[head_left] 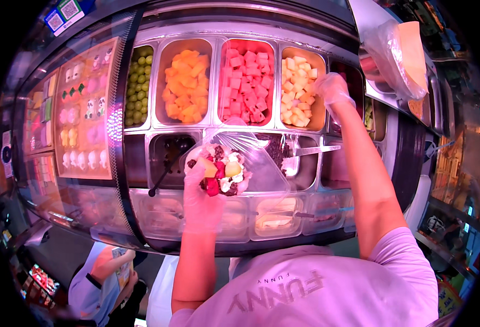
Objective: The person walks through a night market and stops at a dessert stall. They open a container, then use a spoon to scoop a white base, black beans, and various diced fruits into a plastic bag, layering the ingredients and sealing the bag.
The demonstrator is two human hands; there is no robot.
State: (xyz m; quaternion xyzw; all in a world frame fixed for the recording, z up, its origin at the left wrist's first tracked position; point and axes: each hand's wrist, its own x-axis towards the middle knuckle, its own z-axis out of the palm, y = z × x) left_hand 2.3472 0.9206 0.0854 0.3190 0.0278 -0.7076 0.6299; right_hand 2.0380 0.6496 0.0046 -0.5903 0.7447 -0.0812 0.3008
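Note:
My left hand (201, 200), in a clear plastic glove, is closed around a dessert cup (221, 170) and holds it above the near row of bins. Pale and red fruit pieces, dark clumps and white creamy bits top the cup; its walls are mostly hidden. My right hand (333, 90), gloved too, reaches over the right edge of the bin of pale yellow melon cubes (297, 90). Its fingers look bent together, and whatever they hold is hidden. Left of it lie bins of red watermelon cubes (245, 82), orange fruit chunks (185, 87) and green grapes (138, 87).
A tilted clear lid (262, 163) partly covers the near bins, where a metal utensil (319, 150) and a black-handled ladle (166, 169) rest. Small decorated sweets (82, 109) sit behind glass at left. A plastic bag (390, 60) stands at the far right. Another person (101, 278) is at lower left.

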